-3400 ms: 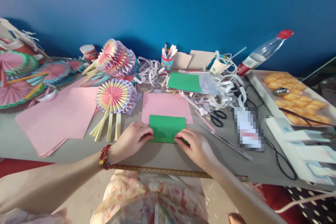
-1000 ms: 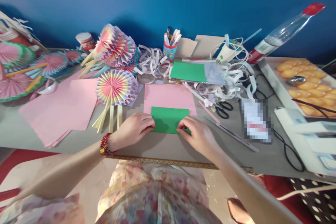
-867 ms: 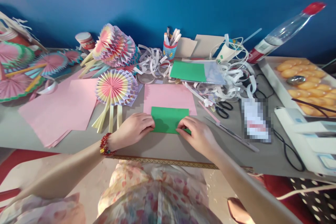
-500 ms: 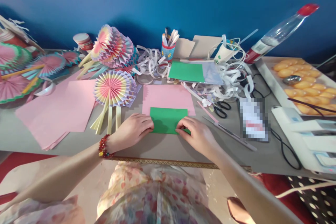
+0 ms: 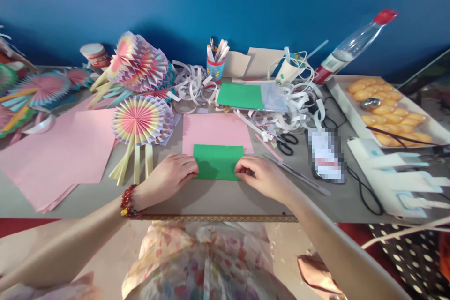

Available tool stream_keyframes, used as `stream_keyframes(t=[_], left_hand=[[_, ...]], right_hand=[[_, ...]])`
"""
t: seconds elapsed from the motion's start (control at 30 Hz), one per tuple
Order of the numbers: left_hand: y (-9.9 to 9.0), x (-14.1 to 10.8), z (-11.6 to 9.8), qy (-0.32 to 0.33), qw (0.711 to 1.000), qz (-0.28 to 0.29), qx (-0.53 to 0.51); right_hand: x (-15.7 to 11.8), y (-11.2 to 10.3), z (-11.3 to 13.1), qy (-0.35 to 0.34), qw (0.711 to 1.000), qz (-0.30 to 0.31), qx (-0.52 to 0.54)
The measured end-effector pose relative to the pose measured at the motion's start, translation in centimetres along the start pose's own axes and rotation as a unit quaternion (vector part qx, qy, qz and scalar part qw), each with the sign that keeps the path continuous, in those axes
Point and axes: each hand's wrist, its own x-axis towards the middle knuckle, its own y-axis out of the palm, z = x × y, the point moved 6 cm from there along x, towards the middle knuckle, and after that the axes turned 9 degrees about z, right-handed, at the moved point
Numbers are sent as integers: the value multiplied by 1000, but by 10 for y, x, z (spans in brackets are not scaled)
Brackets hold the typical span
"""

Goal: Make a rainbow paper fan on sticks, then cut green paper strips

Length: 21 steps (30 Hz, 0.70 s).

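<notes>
A small green sheet of paper (image 5: 218, 163) lies on the table near its front edge, partly over the lower edge of a pink sheet (image 5: 216, 129). My left hand (image 5: 179, 172), with a red beaded bracelet at the wrist, has its fingers closed at the sheet's left edge. At the right edge, my right hand (image 5: 258, 173) pinches the paper near its lower corner, thumb and fingertips together. The fingertips partly hide both side edges.
Paper fans (image 5: 138, 119) stand on the left beside pink sheets (image 5: 59, 159). Further back are a pen cup (image 5: 215, 68), white paper strips (image 5: 191, 82) and another green sheet (image 5: 241, 96). To the right lie scissors (image 5: 286, 143), a craft knife (image 5: 298, 176), a bottle (image 5: 348, 51) and a food tray (image 5: 337, 86).
The view has shifted to the right, so things on the table appear further left. My right fingers have shifted slightly outward at the green paper's right edge; the left hand keeps its place.
</notes>
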Motion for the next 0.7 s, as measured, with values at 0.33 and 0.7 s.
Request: stream_keyframes(t=[0.33,0.7], left_hand=[[-1,1,-1,2,1000,0,-5],[0,3,1,-25,1000,-3,-6]], right_hand=[[1,1,-1,-9,999,23,27],[2,-1,2,-36,998,45,-8]])
